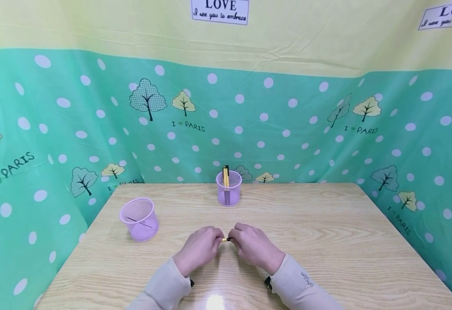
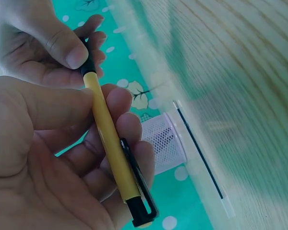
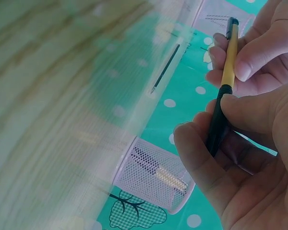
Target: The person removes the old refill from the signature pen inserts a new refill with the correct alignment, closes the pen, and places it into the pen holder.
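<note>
Both hands meet around a yellow-and-black click pen (image 2: 105, 129) above the near middle of the table. My left hand (image 1: 200, 247) grips the yellow barrel, its black clip pointing toward the wrist in the left wrist view. The black grip end (image 3: 217, 120) is pinched between thumb and fingers of my right hand (image 1: 255, 245). In the head view only a short bit of the pen shows between the fingers. A thin dark pen refill (image 3: 165, 68) lies apart from the hands in the wrist views; I cannot make it out on the table in the head view.
At the back stands a purple mesh pen cup (image 1: 228, 196) with yellow-and-black pens upright in it. Another purple mesh cup (image 1: 142, 228), with thin dark lines inside, stands at the left. A polka-dot curtain (image 1: 288, 125) hangs around the wooden table (image 1: 326, 241).
</note>
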Available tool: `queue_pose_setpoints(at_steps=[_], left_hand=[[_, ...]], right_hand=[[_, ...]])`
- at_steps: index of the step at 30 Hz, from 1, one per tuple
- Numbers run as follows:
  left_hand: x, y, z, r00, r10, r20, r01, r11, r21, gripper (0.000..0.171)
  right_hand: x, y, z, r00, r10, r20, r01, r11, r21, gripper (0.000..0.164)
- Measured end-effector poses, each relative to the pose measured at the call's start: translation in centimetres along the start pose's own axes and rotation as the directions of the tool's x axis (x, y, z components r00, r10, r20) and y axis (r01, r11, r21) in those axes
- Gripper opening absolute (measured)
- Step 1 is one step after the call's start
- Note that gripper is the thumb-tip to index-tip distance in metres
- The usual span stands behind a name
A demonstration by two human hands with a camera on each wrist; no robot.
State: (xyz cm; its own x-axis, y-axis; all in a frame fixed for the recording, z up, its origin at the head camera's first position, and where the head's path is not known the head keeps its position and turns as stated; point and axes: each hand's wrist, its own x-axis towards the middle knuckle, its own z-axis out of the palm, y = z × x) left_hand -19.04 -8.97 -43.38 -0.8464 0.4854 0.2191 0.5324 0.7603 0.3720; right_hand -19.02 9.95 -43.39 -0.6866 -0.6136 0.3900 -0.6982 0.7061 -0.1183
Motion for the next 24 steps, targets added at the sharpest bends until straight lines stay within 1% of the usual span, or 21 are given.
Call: queue_pose_setpoints(at_steps=[8, 16, 24], left_hand=[[-0.07, 0.00, -0.11, 0.999, 0.008, -0.032, -0.009, 1.000, -0.016, 0.005], [-0.09, 0.10, -0.19, 0.998, -0.005, -0.055, 0.004, 1.000, -0.016, 0.014], [-0.08, 0.10, -0.08, 0.998, 0.001, -0.070, -0.002, 1.000, -0.021, 0.019]], right_hand=[[-0.07, -0.04, 0.01, 1.000, 0.007, 0.007, -0.007, 1.000, 0.006, 0.005], [-0.03, -0.06, -0.01, 1.000, 0.007, 0.009, -0.007, 1.000, 0.004, 0.005], [-0.08, -0.12, 0.07, 1.000, 0.008, 0.011, -0.008, 1.000, 0.013, 0.005]])
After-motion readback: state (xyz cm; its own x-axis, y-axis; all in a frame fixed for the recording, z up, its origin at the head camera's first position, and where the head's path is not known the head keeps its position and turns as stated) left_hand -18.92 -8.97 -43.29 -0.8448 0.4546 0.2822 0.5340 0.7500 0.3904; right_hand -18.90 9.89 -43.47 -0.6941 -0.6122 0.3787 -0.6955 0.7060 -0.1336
